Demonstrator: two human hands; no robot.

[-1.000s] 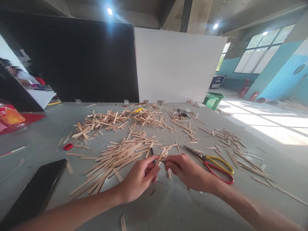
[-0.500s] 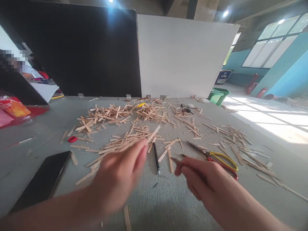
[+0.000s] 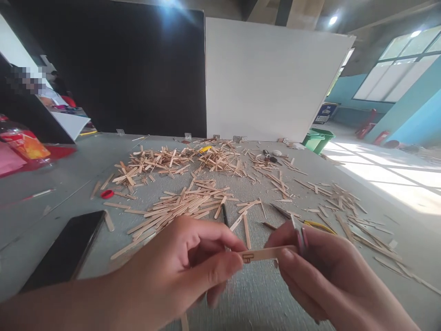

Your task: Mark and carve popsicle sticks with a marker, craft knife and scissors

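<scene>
A flat wooden stick (image 3: 262,254) with a small dark drawn outline near its left end is stretched between both hands. My left hand (image 3: 193,266) pinches its left end between thumb and fingers. My right hand (image 3: 317,266) grips the right end, and a small blurred tool with reddish handles (image 3: 302,240) also sits in that hand, its tip pointing up. Behind the hands lie a black pen-like knife (image 3: 225,214), partly hidden, and yellow-handled scissors (image 3: 320,225), partly covered by my right hand.
Many loose wooden sticks (image 3: 186,202) lie in heaps across the grey table (image 3: 86,184). A black phone (image 3: 65,250) and a red ring (image 3: 106,194) are at the left. A bottle (image 3: 25,142) stands further left. Black and white panels rise behind.
My hands have come together, and the stick is now held between them, turned roughly level. The view has shifted slightly. A tool with reddish handles now shows in my right hand.
</scene>
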